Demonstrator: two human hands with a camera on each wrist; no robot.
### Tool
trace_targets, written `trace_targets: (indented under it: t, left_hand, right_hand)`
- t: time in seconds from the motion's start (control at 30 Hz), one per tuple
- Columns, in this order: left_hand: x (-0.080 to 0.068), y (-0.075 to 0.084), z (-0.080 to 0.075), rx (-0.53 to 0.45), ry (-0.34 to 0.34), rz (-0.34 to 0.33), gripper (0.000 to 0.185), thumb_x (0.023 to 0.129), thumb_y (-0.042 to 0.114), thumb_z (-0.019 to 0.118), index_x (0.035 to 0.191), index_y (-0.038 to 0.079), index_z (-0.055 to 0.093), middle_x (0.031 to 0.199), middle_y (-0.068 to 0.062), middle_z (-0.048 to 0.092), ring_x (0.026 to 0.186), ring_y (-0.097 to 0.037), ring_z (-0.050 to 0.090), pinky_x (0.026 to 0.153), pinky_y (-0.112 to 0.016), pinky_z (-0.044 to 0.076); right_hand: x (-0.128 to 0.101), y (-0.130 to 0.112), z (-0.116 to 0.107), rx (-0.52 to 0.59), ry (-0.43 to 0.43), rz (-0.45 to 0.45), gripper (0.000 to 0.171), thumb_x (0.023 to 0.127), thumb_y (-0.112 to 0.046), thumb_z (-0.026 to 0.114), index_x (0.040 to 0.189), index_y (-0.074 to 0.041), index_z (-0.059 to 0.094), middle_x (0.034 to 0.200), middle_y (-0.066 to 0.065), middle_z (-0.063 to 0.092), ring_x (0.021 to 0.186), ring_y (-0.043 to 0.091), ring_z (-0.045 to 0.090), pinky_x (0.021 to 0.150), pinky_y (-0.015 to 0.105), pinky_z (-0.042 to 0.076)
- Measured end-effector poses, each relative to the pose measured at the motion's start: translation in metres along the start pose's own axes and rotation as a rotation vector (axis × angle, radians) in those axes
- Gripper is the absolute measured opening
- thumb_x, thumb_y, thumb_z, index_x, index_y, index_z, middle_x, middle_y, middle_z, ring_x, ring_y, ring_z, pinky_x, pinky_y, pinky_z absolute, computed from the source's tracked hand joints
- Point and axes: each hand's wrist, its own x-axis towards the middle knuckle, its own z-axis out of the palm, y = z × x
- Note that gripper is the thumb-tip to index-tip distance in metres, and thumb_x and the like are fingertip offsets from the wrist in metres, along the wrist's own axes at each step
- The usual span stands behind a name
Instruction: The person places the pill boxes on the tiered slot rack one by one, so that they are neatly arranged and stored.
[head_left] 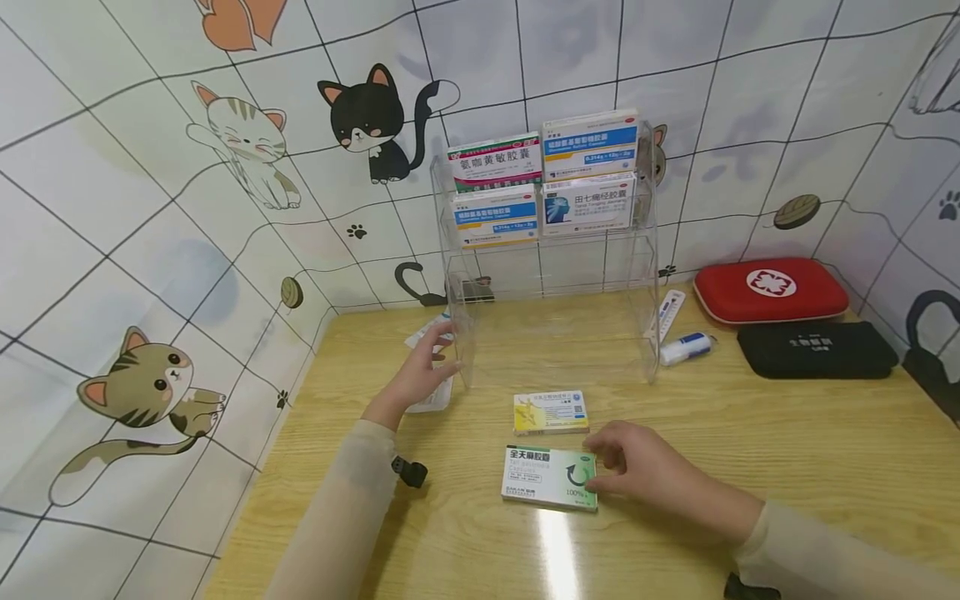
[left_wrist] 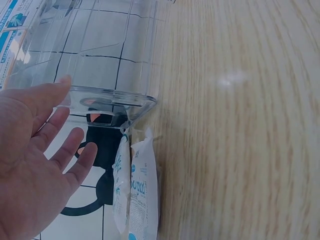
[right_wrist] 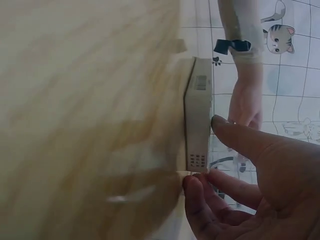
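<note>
A green-and-white medicine box (head_left: 545, 478) lies flat on the table. My right hand (head_left: 652, 471) is at its right end, the thumb against the box and curled fingers at the far corner. From the side, the right wrist view shows this box's end (right_wrist: 199, 115) beside the thumb. Just behind lies a yellow-and-white medicine box (head_left: 551, 412). My left hand (head_left: 423, 371) reaches to the lower left side of a clear acrylic rack (head_left: 551, 325), fingers loosely spread and thumb by the rack's edge. White packets (left_wrist: 142, 190) lie beside that hand.
Several medicine boxes (head_left: 495, 217) stand in the rack's upper tiers. Right of the rack are a thermometer pack (head_left: 670, 312), a blue-and-white tube (head_left: 686, 348), a red first-aid case (head_left: 772, 290) and a black pouch (head_left: 817, 350). Cat-patterned walls (head_left: 247, 250) border the table.
</note>
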Motion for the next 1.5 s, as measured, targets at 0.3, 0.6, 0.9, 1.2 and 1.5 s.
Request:
trace_targets:
  t: [0.3, 0.6, 0.9, 1.2, 1.5]
  left_hand:
    - [0.001, 0.002, 0.001, -0.001, 0.004, 0.01, 0.066, 0.1, 0.003, 0.065, 0.157, 0.005, 0.032, 0.159, -0.016, 0.039, 0.14, -0.04, 0.044, 0.115, -0.06, 0.042]
    - [0.0, 0.002, -0.001, -0.008, 0.001, -0.001, 0.066, 0.101, 0.006, 0.066, 0.157, 0.007, 0.032, 0.159, -0.015, 0.038, 0.142, -0.039, 0.043, 0.116, -0.059, 0.041]
    - [-0.001, 0.002, -0.001, -0.006, 0.001, -0.015, 0.067, 0.1, 0.004, 0.066, 0.157, 0.006, 0.032, 0.16, -0.016, 0.038, 0.142, -0.04, 0.042, 0.115, -0.059, 0.042]
    - [0.0, 0.001, 0.0, -0.013, -0.004, -0.01, 0.067, 0.101, 0.004, 0.065, 0.158, 0.003, 0.029, 0.16, -0.019, 0.036, 0.142, -0.04, 0.042, 0.115, -0.061, 0.041]
    - [-0.001, 0.002, 0.001, -0.023, 0.002, -0.02, 0.068, 0.1, 0.004, 0.066, 0.158, 0.003, 0.029, 0.159, -0.019, 0.037, 0.142, -0.043, 0.042, 0.116, -0.061, 0.041]
  right_hand:
    - [-0.009, -0.005, 0.001, 0.115, 0.005, 0.043, 0.037, 0.077, -0.023, 0.093, 0.106, -0.011, 0.073, 0.089, -0.003, 0.069, 0.08, 0.008, 0.063, 0.066, 0.02, 0.055]
    - [-0.001, -0.016, -0.023, 0.167, 0.166, 0.058, 0.018, 0.087, -0.012, 0.084, 0.103, -0.018, 0.078, 0.109, 0.003, 0.077, 0.089, 0.012, 0.074, 0.074, 0.022, 0.061]
    - [0.045, -0.031, -0.06, 0.059, 0.456, -0.13, 0.022, 0.088, -0.011, 0.083, 0.109, -0.018, 0.08, 0.104, 0.002, 0.08, 0.086, 0.017, 0.076, 0.072, 0.021, 0.061]
    - [0.107, -0.062, -0.111, 0.075, 0.683, -0.262, 0.023, 0.09, -0.012, 0.081, 0.114, -0.013, 0.078, 0.11, 0.003, 0.077, 0.09, 0.017, 0.075, 0.076, 0.011, 0.056]
    - [0.161, -0.062, -0.122, 0.062, 0.717, -0.238, 0.023, 0.094, -0.012, 0.077, 0.118, -0.013, 0.077, 0.124, 0.001, 0.07, 0.103, 0.015, 0.069, 0.089, 0.034, 0.062]
